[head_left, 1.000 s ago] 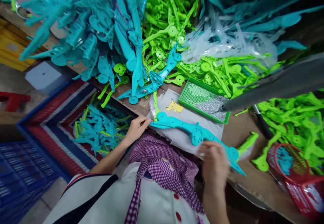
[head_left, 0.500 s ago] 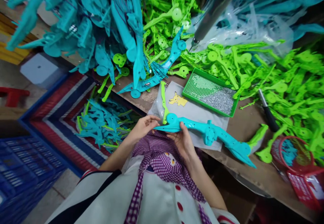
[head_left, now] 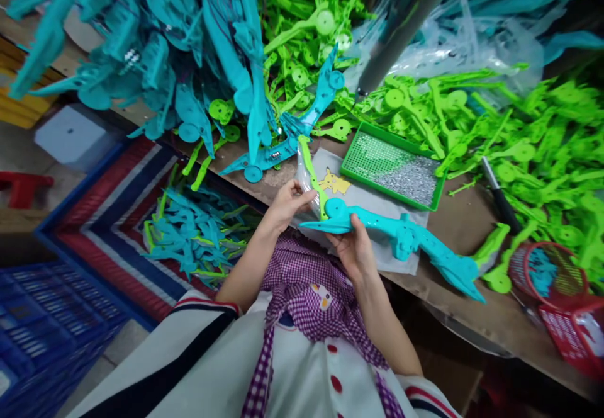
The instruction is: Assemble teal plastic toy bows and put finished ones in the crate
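My right hand (head_left: 356, 248) grips a long turquoise plastic part (head_left: 377, 220) near its left half, thumb on top and fingers beneath. The part has a pointed left end, a round disc and a forked right end. From the disc end a lime-green plastic arm (head_left: 309, 160) with clear film along its side rises toward the back. My left hand (head_left: 287, 207) is closed on the film side of that arm, its thumb stretched along the film. Another green piece (head_left: 491, 245) with film joins the right end of the turquoise part. Underneath lies a grey cloth (head_left: 401, 264) with a yellow cartoon figure.
A green tray (head_left: 363, 182) of small metal pieces sits behind the part. A dark powered screwdriver (head_left: 401, 34) hangs above. Piles of green arms (head_left: 533, 153) and turquoise parts (head_left: 165, 46) surround the table. At right are a black-handled tool (head_left: 504, 207) and red baskets (head_left: 550, 270); a lined crate (head_left: 117, 216) stands left.
My left hand has moved from the turquoise part's pointed tip up to the green arm's film. The turquoise part and my right hand have shifted slightly right and back.
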Tool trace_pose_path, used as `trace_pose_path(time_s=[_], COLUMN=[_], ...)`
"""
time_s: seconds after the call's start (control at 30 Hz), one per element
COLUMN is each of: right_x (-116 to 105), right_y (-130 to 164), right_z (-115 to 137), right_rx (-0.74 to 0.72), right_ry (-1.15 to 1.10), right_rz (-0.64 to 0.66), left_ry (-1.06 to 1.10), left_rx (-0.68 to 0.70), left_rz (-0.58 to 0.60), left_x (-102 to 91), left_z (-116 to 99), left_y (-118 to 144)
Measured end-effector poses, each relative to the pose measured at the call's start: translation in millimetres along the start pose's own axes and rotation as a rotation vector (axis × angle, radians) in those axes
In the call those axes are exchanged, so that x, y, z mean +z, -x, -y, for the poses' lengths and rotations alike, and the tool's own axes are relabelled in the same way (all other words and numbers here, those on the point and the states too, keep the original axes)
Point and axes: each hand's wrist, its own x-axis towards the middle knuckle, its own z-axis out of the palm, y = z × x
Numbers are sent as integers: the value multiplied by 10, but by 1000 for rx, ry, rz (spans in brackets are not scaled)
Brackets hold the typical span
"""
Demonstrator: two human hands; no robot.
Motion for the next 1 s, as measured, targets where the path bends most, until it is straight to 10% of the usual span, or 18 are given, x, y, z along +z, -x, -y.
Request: trace_pose_path(time_s=[0.17, 0.4, 0.6, 0.77, 0.93, 1.0], right_x=[30, 27, 39, -178, 141, 504], right_y=[-41, 2, -41, 348, 521, 256], right_z=[-26, -10, 54, 255, 941, 1306], right_rx=[-48, -109, -66, 187, -1261, -1610], right_ry=[-1, 19, 30, 468, 478, 309], right_rz=[-38, -1, 37, 259, -363, -379], left_ry=[33, 0, -150, -129, -110, -123], left_rx=[-23, -224, -99, -58, -111, -150], left_rz=[-17, 343, 179, 110, 160, 169], left_x=[15, 84, 196, 234, 223, 222], left_z=[62, -44, 66, 75, 29, 20], left_y=[94, 57, -71, -198, -265, -273])
